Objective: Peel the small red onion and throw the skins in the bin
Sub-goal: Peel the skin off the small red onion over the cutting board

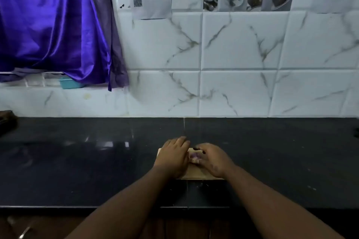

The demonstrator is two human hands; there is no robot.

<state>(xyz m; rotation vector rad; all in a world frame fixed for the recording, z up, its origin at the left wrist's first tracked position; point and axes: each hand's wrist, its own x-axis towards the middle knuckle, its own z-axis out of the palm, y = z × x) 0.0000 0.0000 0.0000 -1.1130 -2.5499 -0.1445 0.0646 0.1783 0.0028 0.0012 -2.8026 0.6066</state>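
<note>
- Both forearms reach over the glossy black stone bench.
- Left hand steadies, I judge; right hand picks at skin; neither grip readable.
- Small purple-red onion sits between them on the pale wooden board, catching peelings.

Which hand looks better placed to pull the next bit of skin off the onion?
Probably the right hand: its fingertips sit on the small red onion over the wooden board. The left hand lies beside it, seemingly steadying. The view is blurry.
</note>
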